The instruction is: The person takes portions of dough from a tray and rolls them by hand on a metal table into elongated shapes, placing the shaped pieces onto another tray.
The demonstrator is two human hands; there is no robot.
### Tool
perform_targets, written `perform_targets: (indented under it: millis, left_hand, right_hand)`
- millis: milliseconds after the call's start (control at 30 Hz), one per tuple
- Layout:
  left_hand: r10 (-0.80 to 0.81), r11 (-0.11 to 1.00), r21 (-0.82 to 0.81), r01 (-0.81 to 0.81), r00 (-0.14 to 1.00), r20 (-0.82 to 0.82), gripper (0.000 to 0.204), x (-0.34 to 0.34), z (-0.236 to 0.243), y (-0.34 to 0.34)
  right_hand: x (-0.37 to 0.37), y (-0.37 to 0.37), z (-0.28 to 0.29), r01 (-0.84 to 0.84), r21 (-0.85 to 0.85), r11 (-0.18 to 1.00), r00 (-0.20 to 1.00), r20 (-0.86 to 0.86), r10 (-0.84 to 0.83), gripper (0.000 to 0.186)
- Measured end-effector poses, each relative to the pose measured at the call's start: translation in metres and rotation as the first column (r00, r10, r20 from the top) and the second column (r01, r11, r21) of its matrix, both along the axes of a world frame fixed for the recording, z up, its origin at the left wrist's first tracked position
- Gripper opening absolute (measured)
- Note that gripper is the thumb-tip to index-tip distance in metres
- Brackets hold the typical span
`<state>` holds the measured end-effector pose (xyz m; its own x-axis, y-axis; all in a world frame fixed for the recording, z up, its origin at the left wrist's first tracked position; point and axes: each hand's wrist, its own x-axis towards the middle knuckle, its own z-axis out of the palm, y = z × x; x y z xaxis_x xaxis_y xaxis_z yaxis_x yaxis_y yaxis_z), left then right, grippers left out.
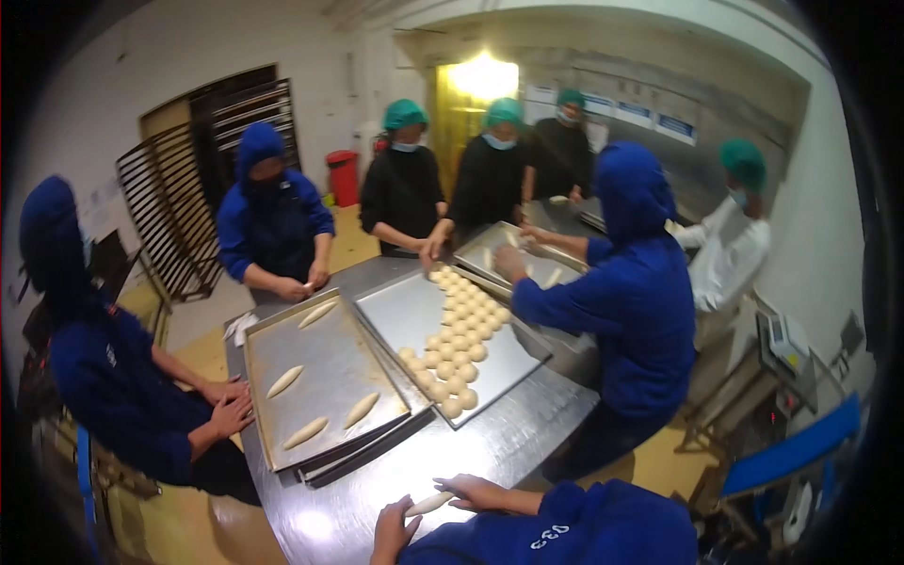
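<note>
Head view of a steel worktable (527,428) ringed by workers. At the lower edge the wearer's two hands frame a pale dough piece (429,504) rolled into a short log, which lies on the bare tabletop near the front edge. The right hand (480,491) lies flat with fingers extended and together, its fingertips touching the far end of the log; the left hand (392,533) rests on the table just beside the near end, fingers loosely curled, and whether it touches the dough cannot be told. Neither hand is clamped around the piece. Beyond the hands, a stack of baking trays (325,381) carries four shaped dough logs (284,380) set well apart. To its right a second tray (414,315) holds a dense band of round dough balls (459,353) running along its far side. A third tray (490,250) stands farther back, where a person in a blue hooded jacket (640,301) reaches into it. Other workers in blue hoods or green caps stand around the table, and a dark rack (179,207) leans at the left wall
</note>
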<state>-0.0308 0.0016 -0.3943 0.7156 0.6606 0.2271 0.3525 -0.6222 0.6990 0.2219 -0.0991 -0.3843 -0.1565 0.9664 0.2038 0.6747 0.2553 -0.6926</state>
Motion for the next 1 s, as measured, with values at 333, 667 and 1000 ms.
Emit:
perform_targets:
  millis: [333,667,1000]
  left_hand:
    - [-0.070,0.965,-0.252,0.078,0.997,0.042,0.026,0.015,0.066,0.029]
    - [-0.076,0.997,0.038,0.074,0.995,0.058,0.029,0.007,0.020,0.008]
    - [0.068,0.994,0.081,-0.067,0.998,-0.013,0.012,0.001,0.012,0.023]
  right_hand:
    - [0.006,0.019,0.057,0.015,-0.261,0.965,0.972,-0.223,-0.075,0.074]
    - [0.021,0.015,-0.011,0.118,-0.195,0.974,0.992,-0.014,-0.123,0.044]
    - [0.040,0.016,0.008,0.120,-0.068,0.990,0.992,0.049,-0.117,0.020]
